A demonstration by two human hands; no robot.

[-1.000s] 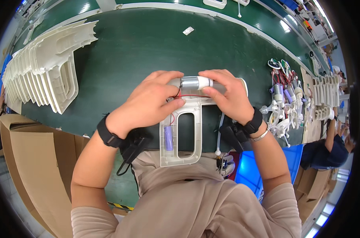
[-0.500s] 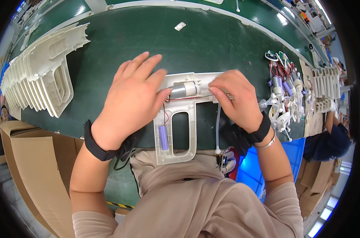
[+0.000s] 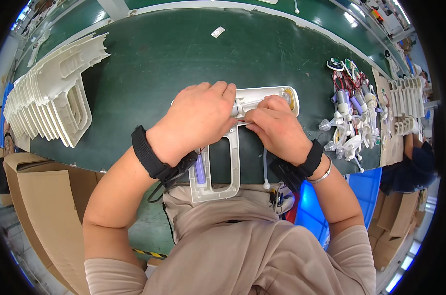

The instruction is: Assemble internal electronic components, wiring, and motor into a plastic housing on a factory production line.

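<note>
Both your hands worked over the open white housing

In the head view, your left hand point(image 3: 199, 117) lay palm down across the upper left part of the white housing point(image 3: 234, 169), its fingers close together and bent over the far edge. Your fingertips were largely out of sight, so I cannot tell how firmly they gripped or what they held. Your right hand point(image 3: 278, 125) was bent over the middle of the same piece, thumb and forefinger nearly meeting beside a thin wire; whether they pinched it, I cannot tell.

The housing rested at the near edge of the green table point(image 3: 159, 54), directly in front of you, with its looped handle pointing toward your body. A purple cylinder point(image 3: 200, 170) sat in the handle's left side, partly under your left wrist. Part of a pale cylinder point(image 3: 235, 109) showed just beside your left fingers, and a yellowish ring point(image 3: 288, 98) lay in the rounded right end. A thin tube point(image 3: 265, 164) with a white knob ran down from beneath your right hand.

Well to your left stood a stack of white shells point(image 3: 48, 101); to your right was a heap of wired parts point(image 3: 353, 110). A small white piece point(image 3: 218, 32) lay far across the table, and a blue bin point(image 3: 317, 206) sat below its edge at your right
</note>
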